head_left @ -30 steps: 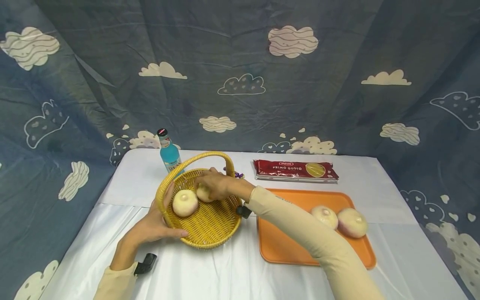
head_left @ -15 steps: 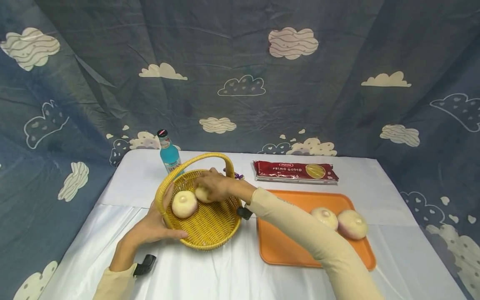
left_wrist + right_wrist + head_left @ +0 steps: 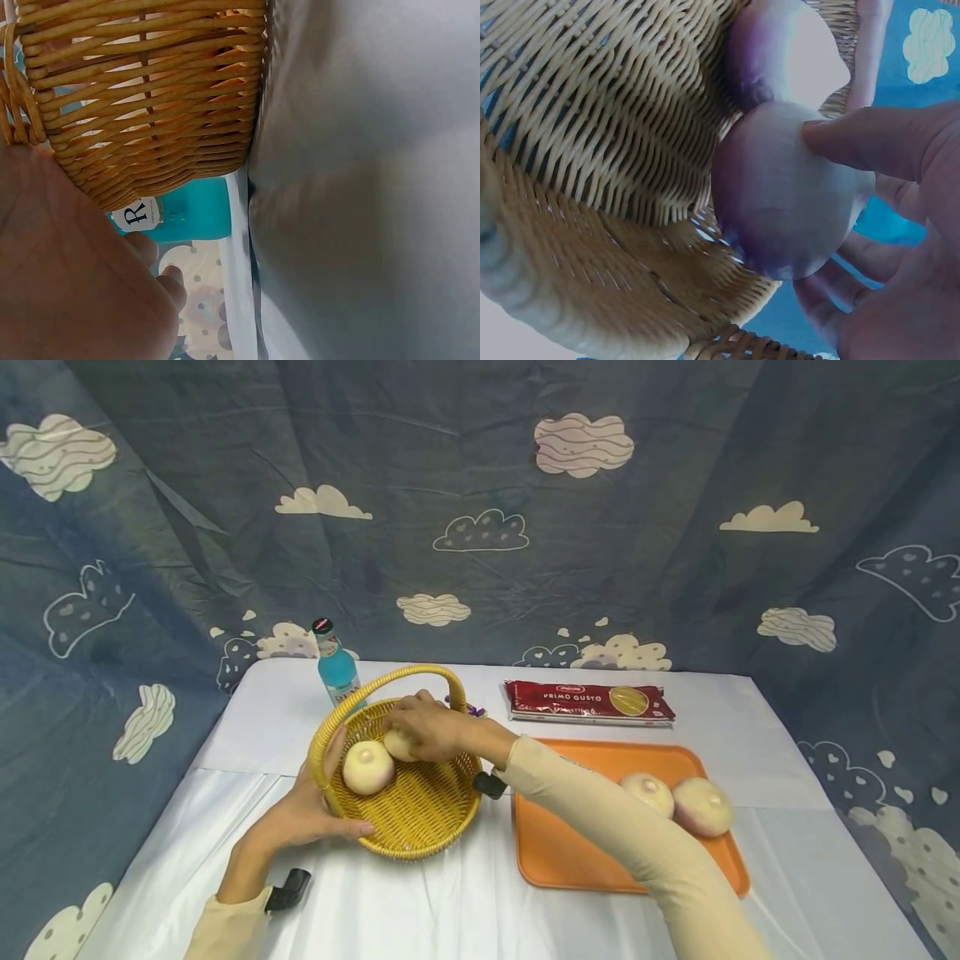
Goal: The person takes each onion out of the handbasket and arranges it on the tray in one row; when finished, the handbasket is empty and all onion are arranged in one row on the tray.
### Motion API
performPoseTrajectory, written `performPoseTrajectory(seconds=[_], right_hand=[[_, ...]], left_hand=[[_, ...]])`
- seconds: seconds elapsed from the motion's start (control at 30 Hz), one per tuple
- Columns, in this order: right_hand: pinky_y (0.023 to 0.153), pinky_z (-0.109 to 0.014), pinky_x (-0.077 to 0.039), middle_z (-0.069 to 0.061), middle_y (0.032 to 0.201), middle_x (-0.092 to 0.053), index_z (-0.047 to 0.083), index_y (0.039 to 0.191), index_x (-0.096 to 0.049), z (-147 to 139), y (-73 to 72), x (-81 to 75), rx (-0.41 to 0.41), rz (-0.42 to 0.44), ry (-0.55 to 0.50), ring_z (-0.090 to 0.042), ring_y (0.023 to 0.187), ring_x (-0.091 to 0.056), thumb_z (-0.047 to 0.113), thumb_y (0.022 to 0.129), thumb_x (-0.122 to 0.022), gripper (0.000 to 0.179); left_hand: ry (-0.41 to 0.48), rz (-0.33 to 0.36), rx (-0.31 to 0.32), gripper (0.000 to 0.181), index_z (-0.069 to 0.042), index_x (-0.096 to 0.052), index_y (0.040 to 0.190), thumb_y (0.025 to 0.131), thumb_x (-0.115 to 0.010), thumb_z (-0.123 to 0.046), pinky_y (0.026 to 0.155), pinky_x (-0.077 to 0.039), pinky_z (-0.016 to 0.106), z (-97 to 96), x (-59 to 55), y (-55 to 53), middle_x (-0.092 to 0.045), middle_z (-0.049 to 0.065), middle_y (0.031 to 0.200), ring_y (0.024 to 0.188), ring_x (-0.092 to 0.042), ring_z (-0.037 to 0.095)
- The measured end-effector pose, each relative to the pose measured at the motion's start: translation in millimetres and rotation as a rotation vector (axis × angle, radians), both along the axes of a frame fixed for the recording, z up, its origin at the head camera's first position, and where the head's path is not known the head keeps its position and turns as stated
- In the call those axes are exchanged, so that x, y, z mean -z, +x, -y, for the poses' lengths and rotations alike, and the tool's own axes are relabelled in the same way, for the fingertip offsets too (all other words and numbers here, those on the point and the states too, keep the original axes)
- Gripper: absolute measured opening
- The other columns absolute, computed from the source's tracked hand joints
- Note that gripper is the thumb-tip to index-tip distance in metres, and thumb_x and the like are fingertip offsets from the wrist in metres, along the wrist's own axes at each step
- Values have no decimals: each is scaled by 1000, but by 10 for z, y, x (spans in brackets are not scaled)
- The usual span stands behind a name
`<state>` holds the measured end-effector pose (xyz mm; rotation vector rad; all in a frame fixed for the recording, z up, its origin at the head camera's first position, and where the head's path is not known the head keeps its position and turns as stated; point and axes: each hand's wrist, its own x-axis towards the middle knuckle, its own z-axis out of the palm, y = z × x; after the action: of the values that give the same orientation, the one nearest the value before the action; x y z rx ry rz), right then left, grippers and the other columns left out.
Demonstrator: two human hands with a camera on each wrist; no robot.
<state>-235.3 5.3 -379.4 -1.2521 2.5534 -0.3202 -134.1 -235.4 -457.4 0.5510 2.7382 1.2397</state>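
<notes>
A yellow wicker basket (image 3: 420,822) with an arched handle stands left of centre in the head view, tilted toward me. My left hand (image 3: 300,810) holds its left side, with the thumb over the rim; in the left wrist view the palm (image 3: 75,262) lies against the weave. One pale, purple-tinged onion (image 3: 368,767) lies inside. Over the basket's far part, my right hand (image 3: 427,727) grips a second onion (image 3: 780,187) between thumb and fingers. In the right wrist view this onion touches or overlaps the other onion (image 3: 780,56).
An orange tray (image 3: 570,852) on the right bears two more onions (image 3: 702,807), partly behind the right sleeve. Behind it lies a red spaghetti packet (image 3: 588,702). A blue bottle (image 3: 339,668) stands behind the basket, and a small purple thing (image 3: 475,710) lies beside the handle.
The right hand and its onion have shifted very slightly left within the basket. The left hand and basket have stayed about where they were.
</notes>
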Motion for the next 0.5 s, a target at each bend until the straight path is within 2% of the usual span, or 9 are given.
performPoseTrajectory(seconds=[0.27, 0.5], right_hand=[[103, -36, -42, -8, 151, -45, 19, 134, -57, -49, 57, -29, -33, -1, -49, -25, 123, -43, 8, 90, -69, 47], [106, -38, -39, -9, 150, -46, 17, 134, -57, -104, 123, -46, -85, -6, -96, -27, 125, -44, 7, 90, -70, 48]], left_hand=[[8, -20, 4, 146, -24, 9, 162, 61, -95, -44, 111, -6, 78, -2, 1, 3, 5, 24, 166, 148, 1, 54], [7, -9, 6, 146, -24, 10, 161, 62, -95, -43, 111, -4, 78, 3, 9, -3, 7, 21, 167, 148, 3, 54]])
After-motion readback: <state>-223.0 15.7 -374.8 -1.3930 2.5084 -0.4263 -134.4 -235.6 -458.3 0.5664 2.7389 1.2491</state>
